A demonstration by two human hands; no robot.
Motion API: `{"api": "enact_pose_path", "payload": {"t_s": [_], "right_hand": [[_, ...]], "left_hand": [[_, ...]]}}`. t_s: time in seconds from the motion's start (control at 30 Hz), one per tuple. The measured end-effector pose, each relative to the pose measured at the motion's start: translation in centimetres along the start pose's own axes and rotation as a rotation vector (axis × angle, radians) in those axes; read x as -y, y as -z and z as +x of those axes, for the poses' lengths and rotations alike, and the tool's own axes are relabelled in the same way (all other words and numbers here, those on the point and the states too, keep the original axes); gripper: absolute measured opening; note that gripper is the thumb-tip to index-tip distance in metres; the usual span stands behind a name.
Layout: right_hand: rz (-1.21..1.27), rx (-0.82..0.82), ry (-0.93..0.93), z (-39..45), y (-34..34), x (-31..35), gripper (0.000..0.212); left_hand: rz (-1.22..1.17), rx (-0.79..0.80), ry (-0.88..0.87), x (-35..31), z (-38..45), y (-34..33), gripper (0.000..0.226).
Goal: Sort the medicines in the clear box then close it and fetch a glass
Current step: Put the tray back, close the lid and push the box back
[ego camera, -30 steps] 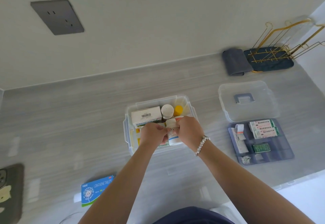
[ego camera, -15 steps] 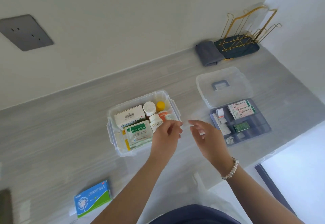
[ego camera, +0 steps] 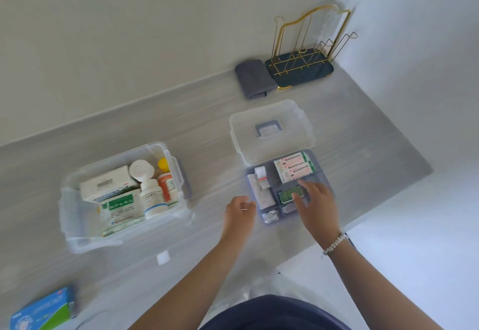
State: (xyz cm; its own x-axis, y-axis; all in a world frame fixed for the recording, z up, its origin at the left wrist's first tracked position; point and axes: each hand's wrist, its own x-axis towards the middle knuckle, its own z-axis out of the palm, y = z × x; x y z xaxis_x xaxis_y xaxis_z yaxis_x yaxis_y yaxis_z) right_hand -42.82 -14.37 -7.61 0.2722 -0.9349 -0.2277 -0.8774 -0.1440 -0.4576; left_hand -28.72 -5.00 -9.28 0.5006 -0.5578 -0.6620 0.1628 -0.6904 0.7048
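Observation:
The clear box (ego camera: 68,215) stands open on the grey counter, left of centre, packed with cartons, a green-labelled packet and several bottles, among them a white bottle (ego camera: 153,198). Its clear lid (ego camera: 269,132) with a grey handle lies to the right. Just in front of the lid sits a blue-grey divider tray (ego camera: 272,176) holding small boxes and a tube. My right hand (ego camera: 315,200) hovers over the tray, fingers spread above a small green pack (ego camera: 286,196). My left hand (ego camera: 239,211) is loosely curled at the tray's left edge and holds nothing.
A gold wire rack (ego camera: 305,44) on a dark base stands in the back right corner, with a folded grey cloth (ego camera: 254,79) beside it. A blue and green carton (ego camera: 42,310) lies at the front left. The counter's edge runs close past the tray on the right.
Both hands let go of the white bottle in the clear box and moved right to the divider tray. The view has swung to the right with them.

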Motion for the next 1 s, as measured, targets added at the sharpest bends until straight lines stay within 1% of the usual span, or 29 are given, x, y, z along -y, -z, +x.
{"api": "enact_pose_path", "payload": {"t_s": [0.1, 0.2, 0.23, 0.3, 0.37, 0.4, 0.47, 0.6, 0.7, 0.83, 1.0], "right_hand": [[-0.100, 0.034, -0.034, 3.1, 0.8, -2.7, 0.049], [-0.150, 0.132, -0.034, 5.5, 1.5, -4.8, 0.055], [-0.150, 0.170, -0.027, 6.1, 1.7, -5.2, 0.056], [-0.104, 0.232, 0.000, 6.8, 1.9, -5.8, 0.053], [-0.028, 0.259, 0.014, 7.1, 2.1, -5.9, 0.049], [-0.001, 0.261, 0.016, 7.2, 2.2, -5.9, 0.048], [0.025, 0.255, 0.013, 7.4, 2.3, -6.1, 0.044], [0.111, 0.219, -0.004, 7.5, 2.6, -6.3, 0.035], [0.208, 0.131, -0.009, 7.1, 3.3, -5.7, 0.034], [0.315, 0.055, 0.044, 6.3, 4.3, -3.1, 0.029], [0.525, 0.090, 0.129, 4.9, 5.2, 1.8, 0.023]], "left_hand": [[0.017, -0.069, 0.041, -0.3, 0.9, -2.3, 0.038], [0.043, -0.114, 0.061, -0.2, 1.5, -3.8, 0.040], [0.052, -0.129, 0.069, -0.1, 1.6, -4.1, 0.039], [0.041, -0.155, 0.078, -0.2, 1.7, -4.4, 0.029], [0.005, -0.179, 0.079, -0.3, 1.9, -4.6, 0.023], [-0.014, -0.184, 0.074, -0.4, 1.9, -4.5, 0.018], [-0.042, -0.199, 0.063, -0.4, 2.0, -4.4, 0.014], [-0.071, -0.257, 0.042, -0.9, 1.4, -3.6, 0.025], [-0.120, -0.273, 0.000, -1.4, 0.4, -2.3, 0.028], [-0.177, -0.351, -0.096, -2.4, -1.6, 0.7, 0.029], [-0.293, -0.473, -0.147, -2.9, -4.3, 5.6, 0.033]]}}
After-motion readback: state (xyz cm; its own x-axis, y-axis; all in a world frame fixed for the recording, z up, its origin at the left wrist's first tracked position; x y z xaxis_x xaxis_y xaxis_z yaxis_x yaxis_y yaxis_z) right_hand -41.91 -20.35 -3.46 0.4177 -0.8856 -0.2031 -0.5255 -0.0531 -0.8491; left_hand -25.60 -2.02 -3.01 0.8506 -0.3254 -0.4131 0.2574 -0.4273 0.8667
